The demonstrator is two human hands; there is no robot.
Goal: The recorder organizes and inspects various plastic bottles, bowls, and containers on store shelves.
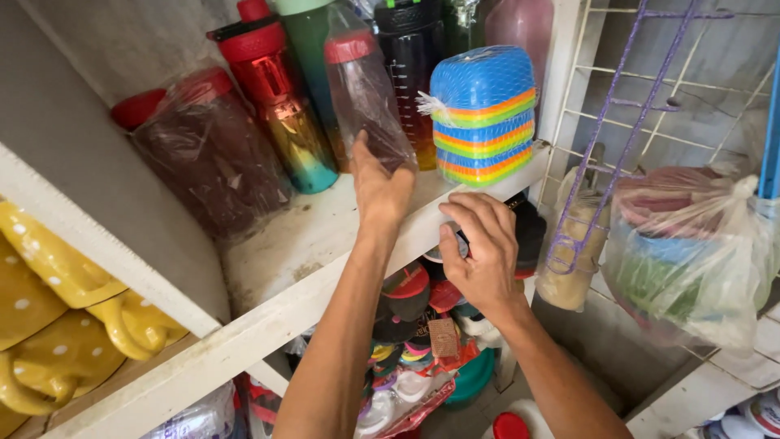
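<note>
Bottle: a clear bottle with a red lid is wrapped in crinkly plastic and is stood upright on the white shelf, near its front edge.
Left hand: the left hand is pressed against the bottom of the bottle, with the fingers curled around its base and the plastic wrap held too.
Right hand: the right hand is laid on the front edge of the shelf, with the fingers bent over it; nothing can be seen in it.
Grip tip: the bottle is best held low and firm, since the wrap looks slippery, and kept straight so the tall bottles beside it are not knocked.
Neighbours: a shiny red bottle fading to gold and green is just beside it on one side, and a stack of bright boxes in a net is on the other.
Left corner: a dark jar in plastic is stood farther back.
Below: yellow dotted mugs are kept under the shelf.
</note>
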